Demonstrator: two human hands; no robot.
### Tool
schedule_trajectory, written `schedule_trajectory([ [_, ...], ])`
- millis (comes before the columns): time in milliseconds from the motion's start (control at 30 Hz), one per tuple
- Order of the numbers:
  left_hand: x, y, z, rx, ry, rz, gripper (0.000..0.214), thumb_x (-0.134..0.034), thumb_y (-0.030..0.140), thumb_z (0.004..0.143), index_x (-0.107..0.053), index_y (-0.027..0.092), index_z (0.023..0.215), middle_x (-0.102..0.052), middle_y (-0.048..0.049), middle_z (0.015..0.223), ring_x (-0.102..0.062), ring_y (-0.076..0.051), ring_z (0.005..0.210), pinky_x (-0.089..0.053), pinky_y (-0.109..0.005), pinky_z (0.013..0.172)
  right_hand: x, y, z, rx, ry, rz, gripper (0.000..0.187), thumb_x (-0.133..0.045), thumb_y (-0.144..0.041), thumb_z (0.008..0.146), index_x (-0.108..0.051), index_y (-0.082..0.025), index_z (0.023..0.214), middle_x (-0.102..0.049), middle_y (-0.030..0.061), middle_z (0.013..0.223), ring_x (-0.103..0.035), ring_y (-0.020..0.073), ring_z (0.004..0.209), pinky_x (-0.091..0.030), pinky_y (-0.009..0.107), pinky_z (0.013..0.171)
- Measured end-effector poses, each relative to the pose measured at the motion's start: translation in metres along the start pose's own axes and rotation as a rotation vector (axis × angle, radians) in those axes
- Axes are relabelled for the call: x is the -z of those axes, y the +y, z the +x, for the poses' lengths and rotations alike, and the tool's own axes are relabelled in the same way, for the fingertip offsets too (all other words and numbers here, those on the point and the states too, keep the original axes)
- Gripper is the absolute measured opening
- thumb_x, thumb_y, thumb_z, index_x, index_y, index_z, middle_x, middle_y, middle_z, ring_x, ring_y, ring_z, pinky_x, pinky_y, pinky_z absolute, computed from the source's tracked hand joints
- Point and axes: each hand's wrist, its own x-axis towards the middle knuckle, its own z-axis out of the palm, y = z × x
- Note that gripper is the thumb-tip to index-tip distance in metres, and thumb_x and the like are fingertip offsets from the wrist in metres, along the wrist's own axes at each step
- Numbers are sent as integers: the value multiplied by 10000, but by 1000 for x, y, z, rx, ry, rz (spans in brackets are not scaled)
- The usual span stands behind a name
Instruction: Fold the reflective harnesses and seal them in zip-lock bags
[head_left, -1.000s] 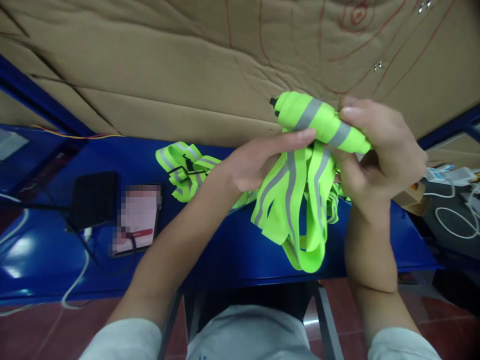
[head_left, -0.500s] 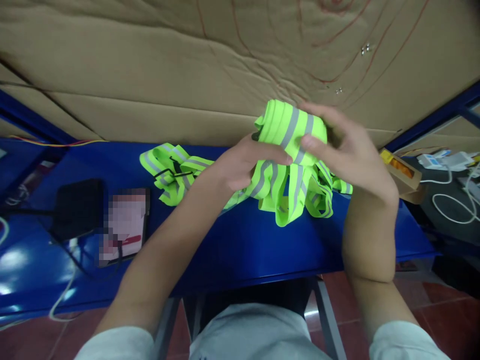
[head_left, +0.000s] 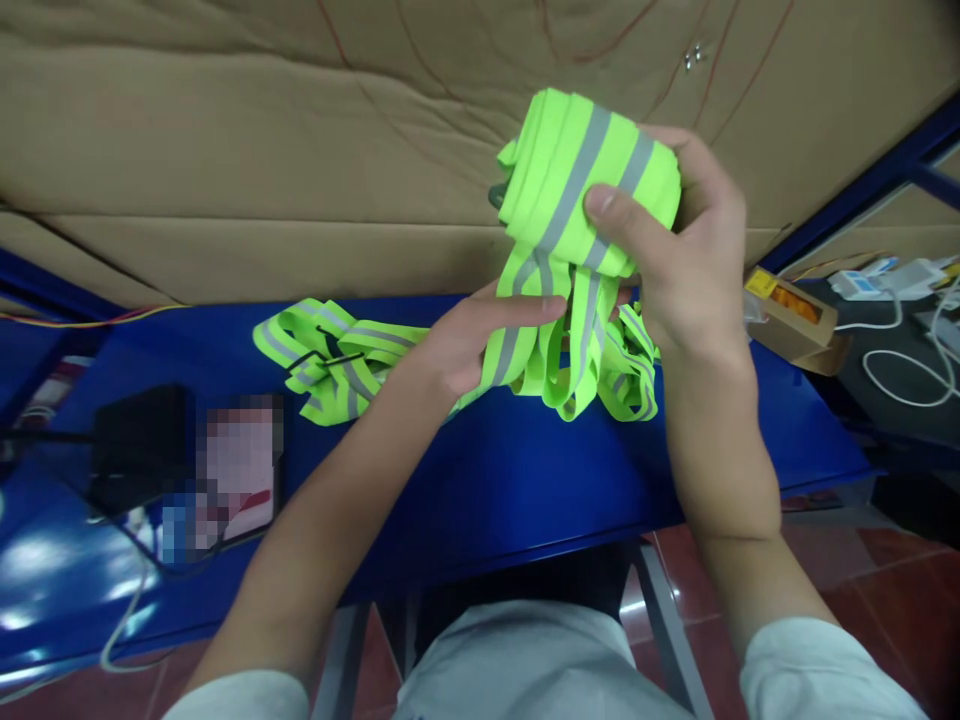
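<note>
A thick roll of neon-yellow reflective strap (head_left: 559,165) with grey stripes is raised above the table. My right hand (head_left: 694,250) grips its right side, thumb across the front and fingers hidden behind. Below the roll, my left hand (head_left: 480,335) closes around the hanging strap lengths (head_left: 510,345), its index finger laid across them. More strap (head_left: 296,325) lies in loose loops to the left of my hand, with a black wire-like adjuster (head_left: 322,362) among them. Further loops (head_left: 634,385) hang or rest under my right wrist.
On the blue table (head_left: 480,500), a black box-shaped device (head_left: 139,430) with cables and a blurred phone-like item (head_left: 240,460) sit at left. An open cardboard box (head_left: 791,315) and white cables (head_left: 907,375) are at right. A cardboard panel (head_left: 225,130) stands behind.
My right hand has lifted the roll upward. My left hand has shifted from the roll's lower edge down to the hanging strap lengths. The camera view has shifted slightly.
</note>
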Motion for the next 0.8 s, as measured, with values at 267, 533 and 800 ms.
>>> schedule_trajectory([
  [267, 4, -1, -5, 101, -13, 25, 462, -803, 536, 765, -753, 181, 1057, -791, -59, 1049, -703, -388, 1186, -581, -517, 1006, 5, 4, 11, 128, 252, 120, 204, -736, -328, 878, -634, -303, 1053, -695, 10, 1041, -666, 222, 987, -546, 383, 909],
  [533, 1, 7, -8, 126, -104, 339, 410, -817, 293, 793, -744, 155, 1172, -736, -119, 1285, -626, -346, 1296, -561, -386, 943, 42, 18, 33, 421, 411, 216, 265, -802, -273, 816, -696, -205, 1049, -696, 20, 962, -670, 199, 917, -556, 380, 869],
  [800, 9, -8, 2, 147, 40, 552, 420, -745, 253, 806, -741, 208, 1223, -726, -65, 1297, -684, -238, 1135, -538, -315, 898, 44, -5, 17, 415, 434, -77, 260, -756, -306, 872, -691, -253, 1118, -640, -41, 1079, -630, 151, 1096, -496, 367, 1041],
])
